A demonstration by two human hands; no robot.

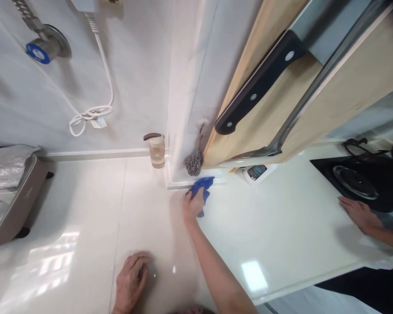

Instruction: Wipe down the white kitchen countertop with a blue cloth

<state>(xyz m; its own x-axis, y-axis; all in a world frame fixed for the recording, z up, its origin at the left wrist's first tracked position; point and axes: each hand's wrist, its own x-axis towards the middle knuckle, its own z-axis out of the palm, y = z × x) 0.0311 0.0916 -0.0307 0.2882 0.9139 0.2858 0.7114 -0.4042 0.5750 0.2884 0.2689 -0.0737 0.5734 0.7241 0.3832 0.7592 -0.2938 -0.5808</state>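
Note:
My right hand is closed around a crumpled blue cloth, pressed to the white countertop at the foot of a wall corner. Just above the cloth hangs a steel wool scrubber. To the left, a small clear container with a brown strap-like top stands against the wall. My left hand rests on the counter near the bottom, its fingers loosely curled, a gap between thumb and fingers, and nothing visible in it.
A wooden board on the wall carries a black-handled knife and a long metal utensil. Beneath it lies a white labelled bottle. Another person's hand rests beside the black stove. A brown appliance stands left.

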